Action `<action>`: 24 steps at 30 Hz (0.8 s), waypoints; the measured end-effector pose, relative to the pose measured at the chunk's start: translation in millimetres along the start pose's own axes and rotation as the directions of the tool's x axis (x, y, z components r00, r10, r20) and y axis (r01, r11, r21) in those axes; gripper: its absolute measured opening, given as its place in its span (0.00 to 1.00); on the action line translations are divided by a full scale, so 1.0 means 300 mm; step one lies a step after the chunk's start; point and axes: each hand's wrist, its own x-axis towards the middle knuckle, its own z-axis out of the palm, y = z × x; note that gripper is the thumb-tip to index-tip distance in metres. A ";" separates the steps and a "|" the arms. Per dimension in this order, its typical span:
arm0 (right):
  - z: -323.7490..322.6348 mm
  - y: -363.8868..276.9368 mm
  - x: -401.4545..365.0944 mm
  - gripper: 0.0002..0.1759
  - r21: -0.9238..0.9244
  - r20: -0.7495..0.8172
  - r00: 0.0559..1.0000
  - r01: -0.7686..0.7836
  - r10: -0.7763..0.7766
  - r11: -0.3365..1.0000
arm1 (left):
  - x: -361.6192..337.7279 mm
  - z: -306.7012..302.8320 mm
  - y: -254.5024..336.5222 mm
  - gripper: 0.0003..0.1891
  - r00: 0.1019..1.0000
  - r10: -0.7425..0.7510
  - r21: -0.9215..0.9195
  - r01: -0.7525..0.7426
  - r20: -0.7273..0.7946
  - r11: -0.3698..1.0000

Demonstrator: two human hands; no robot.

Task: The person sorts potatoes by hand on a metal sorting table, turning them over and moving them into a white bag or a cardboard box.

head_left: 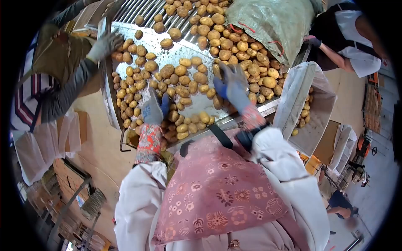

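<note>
Many potatoes [200,78] lie spread over a metal sorting table [203,105] in front of me. My left hand [153,109], in a grey and blue work glove, rests among small potatoes near the table's front left. Its fingers point forward and the thumb stands apart. At the edge of the larger heap on the right, my right hand [233,87] wears a similar glove. The fingers are spread over potatoes, with nothing seen gripped. Patterned red sleeve cuffs cover both wrists.
Metal rollers [140,9] lie at the far side. A greenish sack [270,25] spills potatoes at the right. A lined box [289,102] holding potatoes stands right of the table. At left, another person's gloved hand [104,47] reaches in; a person's hand [312,40] is near the sack.
</note>
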 end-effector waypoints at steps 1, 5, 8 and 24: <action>0.070 0.003 0.048 0.34 -0.089 -0.056 0.997 0.040 -0.045 0.995 | -0.001 0.016 0.007 0.33 0.992 0.084 0.018 -0.083 -0.090 0.996; 0.220 -0.037 0.024 0.34 -0.095 0.242 0.970 0.022 0.001 0.995 | 0.124 0.062 0.145 0.24 0.708 0.582 0.215 -0.545 -0.399 0.810; 0.287 0.020 -0.093 0.40 0.108 0.282 0.949 0.111 -0.137 0.988 | 0.224 0.130 0.206 0.24 0.854 0.488 0.184 -0.459 -0.178 0.869; 0.125 -0.061 0.199 0.33 0.098 0.373 0.923 0.066 -0.098 0.993 | 0.086 0.216 0.076 0.07 0.898 0.382 -0.739 -0.105 0.217 0.666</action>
